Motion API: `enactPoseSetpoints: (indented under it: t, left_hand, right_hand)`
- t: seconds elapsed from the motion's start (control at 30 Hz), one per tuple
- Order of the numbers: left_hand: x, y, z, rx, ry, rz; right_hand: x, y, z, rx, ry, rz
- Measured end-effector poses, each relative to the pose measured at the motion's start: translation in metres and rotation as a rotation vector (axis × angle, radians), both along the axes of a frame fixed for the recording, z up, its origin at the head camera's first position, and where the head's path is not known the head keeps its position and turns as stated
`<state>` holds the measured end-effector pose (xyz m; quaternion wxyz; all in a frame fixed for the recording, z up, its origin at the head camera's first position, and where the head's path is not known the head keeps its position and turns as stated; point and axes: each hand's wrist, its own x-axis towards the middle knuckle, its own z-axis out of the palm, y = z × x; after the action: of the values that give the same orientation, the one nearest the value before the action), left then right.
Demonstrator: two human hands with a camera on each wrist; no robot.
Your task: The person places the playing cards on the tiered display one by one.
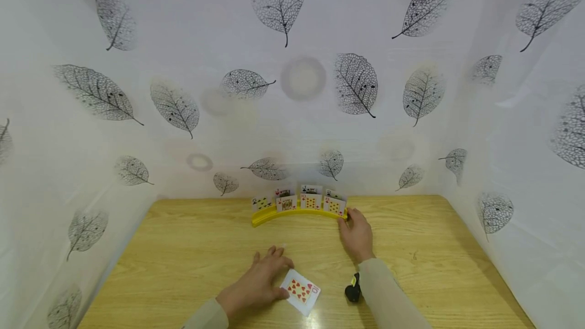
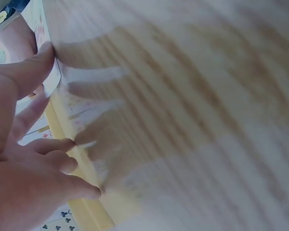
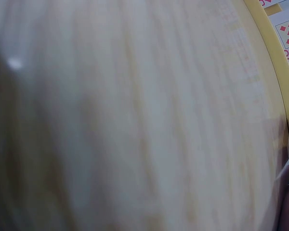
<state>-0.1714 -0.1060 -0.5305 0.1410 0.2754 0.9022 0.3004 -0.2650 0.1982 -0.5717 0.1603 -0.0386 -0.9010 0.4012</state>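
At the front middle of the table a ten of hearts card is held by its edges between thumb and index finger of my left hand. The left wrist view shows the card's near edge curving slightly beside the left thumb; the other fingers are spread. Farther back stands a curved yellow card holder with playing cards upright in two rows. In its front row are a ten of diamonds and other red cards. My right hand grips the holder's right end, thumb in front; its other fingers are partly hidden.
A wooden table lies under everything. White sheeting with a leaf print surrounds its back and sides, close behind the holder. A small black device with a yellow mark shows beside the right sleeve.
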Motion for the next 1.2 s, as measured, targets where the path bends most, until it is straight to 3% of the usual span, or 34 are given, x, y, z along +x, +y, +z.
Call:
enactPoseSetpoints:
  t: [0.27, 0.7, 0.97, 1.2]
  left_hand:
    - [-0.007, 0.000, -0.007, 0.146, -0.016, 0.041]
    - [-0.018, -0.008, -0.001, 0.354, -0.186, 0.213]
    - [-0.025, -0.013, 0.006, 0.369, -0.135, 0.216]
    - [-0.031, -0.018, 0.011, 0.379, -0.047, 0.216]
  right_hand:
    - [-0.001, 0.000, -0.001, 0.001, 0.006, -0.001]
    - [-0.004, 0.003, -0.005, -0.017, -0.031, 0.009]
    - [-0.002, 0.003, -0.003, -0.015, -0.056, 0.016]
    - [-0.001, 0.002, -0.002, -0.015, -0.017, 0.003]
